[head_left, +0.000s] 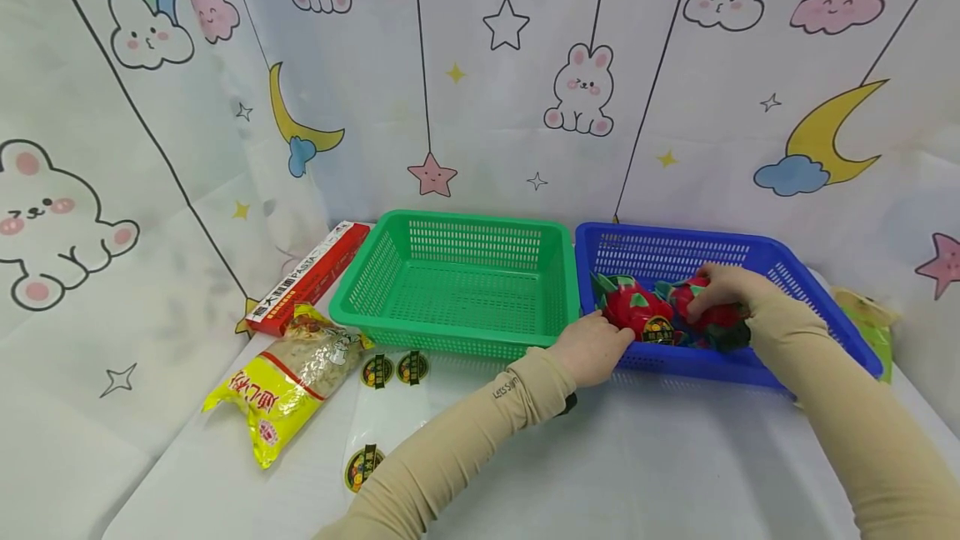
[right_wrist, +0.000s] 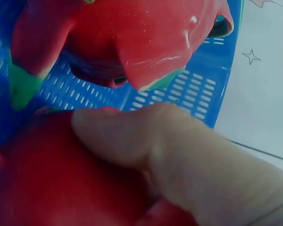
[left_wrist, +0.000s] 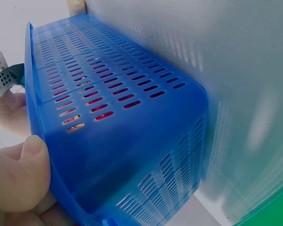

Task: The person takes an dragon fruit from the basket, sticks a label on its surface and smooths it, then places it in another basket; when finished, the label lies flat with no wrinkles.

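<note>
A blue basket (head_left: 757,250) holds red dragon fruits with green-tipped scales. The left dragon fruit (head_left: 626,304) lies by the basket's front-left corner, with a round dark sticker (head_left: 658,329) near it. My left hand (head_left: 596,347) grips the basket's rim at that corner; in the left wrist view its thumb (left_wrist: 34,147) presses the rim from outside. Inside the basket, my right hand (head_left: 723,292) holds another dragon fruit (head_left: 705,307). The right wrist view has the thumb (right_wrist: 127,136) lying over this held fruit (right_wrist: 61,174), while a second fruit (right_wrist: 137,37) sits just beyond.
Left of the blue basket stands a green basket (head_left: 457,343). Further left are a red pasta box (head_left: 307,277) and a yellow bag of pasta (head_left: 288,382). A clear sheet with round stickers (head_left: 377,371) lies in front. A green packet (head_left: 870,323) is at the right.
</note>
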Tool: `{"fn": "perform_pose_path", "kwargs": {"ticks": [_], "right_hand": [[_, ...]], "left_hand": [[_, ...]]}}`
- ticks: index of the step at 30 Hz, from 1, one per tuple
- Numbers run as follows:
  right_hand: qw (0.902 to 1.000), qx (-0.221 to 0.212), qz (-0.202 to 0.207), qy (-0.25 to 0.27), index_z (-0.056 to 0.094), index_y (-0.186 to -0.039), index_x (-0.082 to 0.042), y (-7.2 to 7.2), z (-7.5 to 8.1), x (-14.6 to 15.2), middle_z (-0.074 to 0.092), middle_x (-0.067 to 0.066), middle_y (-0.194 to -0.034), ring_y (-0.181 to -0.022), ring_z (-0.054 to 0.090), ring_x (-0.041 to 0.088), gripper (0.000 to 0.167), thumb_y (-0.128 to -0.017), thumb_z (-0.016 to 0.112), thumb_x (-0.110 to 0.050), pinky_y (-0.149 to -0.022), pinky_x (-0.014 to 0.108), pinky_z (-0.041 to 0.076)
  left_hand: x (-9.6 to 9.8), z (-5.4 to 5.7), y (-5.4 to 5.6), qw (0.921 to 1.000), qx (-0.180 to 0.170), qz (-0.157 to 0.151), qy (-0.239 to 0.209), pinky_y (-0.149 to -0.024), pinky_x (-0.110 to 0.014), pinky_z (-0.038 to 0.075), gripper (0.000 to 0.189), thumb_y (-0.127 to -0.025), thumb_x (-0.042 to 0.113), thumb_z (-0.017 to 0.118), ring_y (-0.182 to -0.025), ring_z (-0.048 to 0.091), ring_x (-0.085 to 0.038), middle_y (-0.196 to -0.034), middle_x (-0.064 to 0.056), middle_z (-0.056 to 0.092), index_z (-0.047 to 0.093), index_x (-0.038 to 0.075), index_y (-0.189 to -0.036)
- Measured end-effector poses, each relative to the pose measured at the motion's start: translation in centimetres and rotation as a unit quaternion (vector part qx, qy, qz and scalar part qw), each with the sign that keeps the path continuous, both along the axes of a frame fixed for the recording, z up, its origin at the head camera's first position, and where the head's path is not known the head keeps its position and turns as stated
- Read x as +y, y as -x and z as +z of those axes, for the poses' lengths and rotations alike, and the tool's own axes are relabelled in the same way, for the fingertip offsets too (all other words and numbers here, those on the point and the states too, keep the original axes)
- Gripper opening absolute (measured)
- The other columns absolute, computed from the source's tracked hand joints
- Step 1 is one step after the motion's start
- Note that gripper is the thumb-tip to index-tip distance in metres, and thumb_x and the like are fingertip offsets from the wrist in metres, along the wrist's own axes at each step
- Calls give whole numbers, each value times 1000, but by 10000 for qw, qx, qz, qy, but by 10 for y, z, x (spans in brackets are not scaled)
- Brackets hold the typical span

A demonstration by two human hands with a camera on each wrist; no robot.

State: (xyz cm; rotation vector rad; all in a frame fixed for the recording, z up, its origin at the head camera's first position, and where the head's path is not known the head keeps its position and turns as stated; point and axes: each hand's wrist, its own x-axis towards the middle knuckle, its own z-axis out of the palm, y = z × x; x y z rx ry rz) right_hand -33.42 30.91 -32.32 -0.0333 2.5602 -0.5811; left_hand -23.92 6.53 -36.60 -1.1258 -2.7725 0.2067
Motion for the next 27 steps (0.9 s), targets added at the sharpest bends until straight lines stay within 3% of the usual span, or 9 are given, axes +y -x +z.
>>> {"fn": "perform_pose_path", "kwargs": {"ticks": [5,12,19,27], "right_hand": [[9993,-367,-49,102,15,-134,10,-2,0,-4,44,33,-113,-99,51,41,91,-76,71,-32,-78,41,51],[9986,-498,115,-125,19,-129,10,0,-2,-5,45,31,-110,-99,49,39,84,-76,70,-30,-80,42,49],[9965,-451,324,-631,5,-137,18,1,-4,-4,27,40,-126,-109,37,47,105,-73,72,-32,-89,52,43],[9956,-458,367,-729,2,-138,17,1,-2,-4,17,43,-132,-114,32,50,108,-73,72,-33,-91,55,41]], "left_hand": [[1,0,0,10000,-6,-2,-27,-105,-24,35,18,-92,19,55,-98,62,-7,-99,9,69,59,20,-109],[1,-1,0,10000,-18,3,-33,-105,-24,34,20,-91,20,55,-99,61,-7,-100,9,69,59,20,-110],[2,-1,0,10000,-41,-2,-53,-105,-24,34,19,-92,19,54,-99,61,-6,-100,9,69,60,20,-110],[2,-1,0,10000,6,-32,-69,-105,-24,35,19,-93,18,53,-99,61,-7,-100,9,69,60,20,-110]]}}
